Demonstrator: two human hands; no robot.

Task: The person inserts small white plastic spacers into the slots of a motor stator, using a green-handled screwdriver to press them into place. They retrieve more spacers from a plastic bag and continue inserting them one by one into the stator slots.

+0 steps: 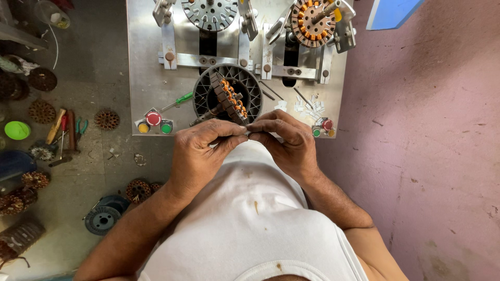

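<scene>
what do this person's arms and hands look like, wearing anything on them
Both arms are bare from shoulder to fingertips. The left hand and right hand have no gloves, and no rings, watch or bands show. The only clothing in view is a white sleeveless vest with a few small brownish stains down the front. Fingernails are short as far as can be seen.
</scene>
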